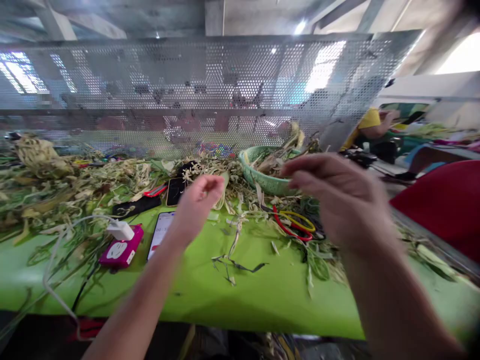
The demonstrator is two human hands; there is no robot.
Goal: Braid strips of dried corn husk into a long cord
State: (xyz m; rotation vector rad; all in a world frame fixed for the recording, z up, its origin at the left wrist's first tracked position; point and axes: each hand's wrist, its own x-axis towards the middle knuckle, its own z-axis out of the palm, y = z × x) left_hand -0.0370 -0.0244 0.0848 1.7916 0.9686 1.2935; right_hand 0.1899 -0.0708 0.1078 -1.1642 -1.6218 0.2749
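Behind the mint-green basket (268, 186) stands a perforated metal screen (168, 75); under the basket spreads a lime-green tabletop (210, 305), heaped with dried leaves (45, 175) to its left. Left of the basket, the left hand (198, 200) is raised, fingers curled beside a pale husk strip (226, 183). The right hand (341, 192) hovers before the basket's right side, thumb and fingertips nearly meeting; through the blur, I cannot tell whether either grips anything.

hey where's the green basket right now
In the head view, the green basket is right of centre, before the perforated screen and partly behind the right hand.
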